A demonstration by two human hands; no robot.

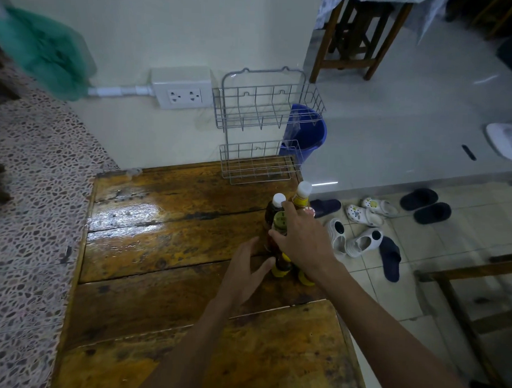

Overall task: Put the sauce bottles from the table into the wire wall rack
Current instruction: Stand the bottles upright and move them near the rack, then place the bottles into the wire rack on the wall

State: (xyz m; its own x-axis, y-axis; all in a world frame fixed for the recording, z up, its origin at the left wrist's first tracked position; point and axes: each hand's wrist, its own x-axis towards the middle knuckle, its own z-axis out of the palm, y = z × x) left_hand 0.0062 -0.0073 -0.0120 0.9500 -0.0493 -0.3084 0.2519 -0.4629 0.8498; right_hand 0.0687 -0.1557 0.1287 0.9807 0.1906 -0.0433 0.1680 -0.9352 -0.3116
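Note:
Several sauce bottles stand clustered near the right edge of the wooden table: a dark one with a white cap, a yellow-labelled one with a white cap, a green-capped one and yellow-capped ones partly hidden by my hands. My right hand lies over the cluster, fingers around the green-capped bottle. My left hand is spread open just left of the bottles, its thumb beside a yellow-capped one. The two-tier wire wall rack hangs empty on the wall beyond the table.
A white double socket sits on the wall left of the rack. A blue bucket stands behind the rack on the floor. Shoes and slippers lie on the tiles to the right. A speckled stone counter borders the table's left.

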